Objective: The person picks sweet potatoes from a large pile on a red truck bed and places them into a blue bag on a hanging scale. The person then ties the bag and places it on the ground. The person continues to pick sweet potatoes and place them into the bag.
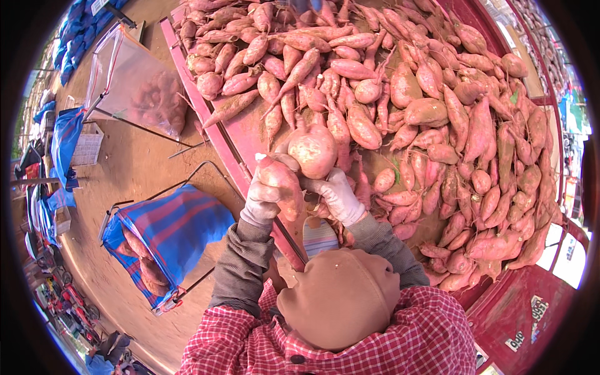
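My left hand (263, 199), in a pale work glove, is closed around a plump sweet potato (285, 185) with a whitish broken tip. My right hand (338, 197), gloved too, holds a large round sweet potato (313, 152) from below, its thumb and fingers at the underside. Both roots are close together over the edge of a red truck bed. Ahead and to the right, a large heap of pink-skinned sweet potatoes (424, 112) with soil on them covers the bed. Parts of my fingers are hidden behind the roots.
A red metal rail (215, 122) edges the bed. On the left, a blue striped bag (173, 225) on a metal frame holds several sweet potatoes; beyond it hangs a clear plastic bag (136, 84), partly filled. A white crate (87, 144) and blue sacks (79, 35) stand farther off.
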`<state>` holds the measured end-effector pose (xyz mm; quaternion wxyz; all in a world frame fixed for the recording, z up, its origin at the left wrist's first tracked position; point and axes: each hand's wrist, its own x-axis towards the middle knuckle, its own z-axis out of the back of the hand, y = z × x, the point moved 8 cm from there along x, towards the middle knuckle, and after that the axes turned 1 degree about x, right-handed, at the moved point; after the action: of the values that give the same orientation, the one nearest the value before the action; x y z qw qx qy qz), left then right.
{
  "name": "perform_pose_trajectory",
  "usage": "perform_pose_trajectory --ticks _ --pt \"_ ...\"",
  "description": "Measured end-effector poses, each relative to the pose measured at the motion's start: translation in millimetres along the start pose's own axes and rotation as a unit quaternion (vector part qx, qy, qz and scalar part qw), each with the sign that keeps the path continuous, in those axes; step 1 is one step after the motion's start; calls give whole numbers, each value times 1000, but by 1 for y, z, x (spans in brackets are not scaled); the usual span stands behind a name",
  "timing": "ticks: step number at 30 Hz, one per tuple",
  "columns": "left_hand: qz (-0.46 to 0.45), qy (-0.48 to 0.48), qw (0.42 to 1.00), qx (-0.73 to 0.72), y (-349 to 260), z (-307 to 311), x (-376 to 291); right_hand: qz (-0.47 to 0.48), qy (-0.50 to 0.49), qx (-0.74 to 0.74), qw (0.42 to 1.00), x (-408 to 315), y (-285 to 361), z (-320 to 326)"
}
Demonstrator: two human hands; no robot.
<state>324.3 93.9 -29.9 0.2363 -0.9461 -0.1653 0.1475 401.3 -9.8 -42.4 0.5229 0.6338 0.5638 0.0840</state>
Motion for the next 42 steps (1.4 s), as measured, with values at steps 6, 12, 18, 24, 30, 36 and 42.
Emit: perform_pose_trajectory --ticks 6,12,18,24,30,36,42 --pt "6 -25 989 143 -23 -6 -25 -60 -24 -82 995 -10 -7 -14" --pt "-2 -32 990 135 -34 8 -51 204 -77 -463 859 -11 14 -7" --pt "34 -33 998 -39 -13 28 -62 195 -50 -588 783 -28 1 -28" --pt "-14 -15 987 -161 10 44 -80 87 70 -719 686 -37 -13 -24" --pt "-53 -32 978 -201 35 64 -105 101 205 -736 637 -51 -19 -38" --pt "-83 -72 972 -206 36 66 -119 186 273 -724 606 -57 -24 -43" --pt "-52 -9 976 -212 2 40 -140 272 260 -689 619 -67 2 -72"
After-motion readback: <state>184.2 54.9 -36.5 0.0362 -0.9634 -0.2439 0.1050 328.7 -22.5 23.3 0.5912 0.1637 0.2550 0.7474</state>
